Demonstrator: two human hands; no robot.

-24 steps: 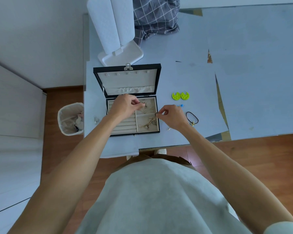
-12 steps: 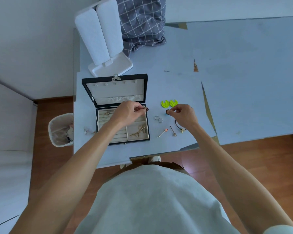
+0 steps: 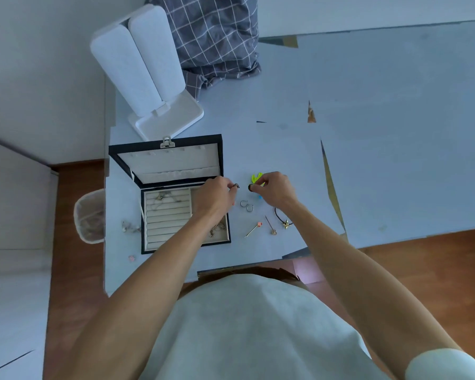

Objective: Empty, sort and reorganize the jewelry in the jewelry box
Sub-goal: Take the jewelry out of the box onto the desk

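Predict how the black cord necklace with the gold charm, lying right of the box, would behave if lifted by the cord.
The black cord necklace lies in a loose curve, so it is probably floppy and would droop. Its gold charm would likely swing at the bottom. It looks thin, so probably light.

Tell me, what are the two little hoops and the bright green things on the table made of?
The two little hoops look like shiny silver-coloured metal: thin and pale grey. The bright green things, partly hidden by the right hand, look like plastic, going by their flat neon colour, though that is uncertain.
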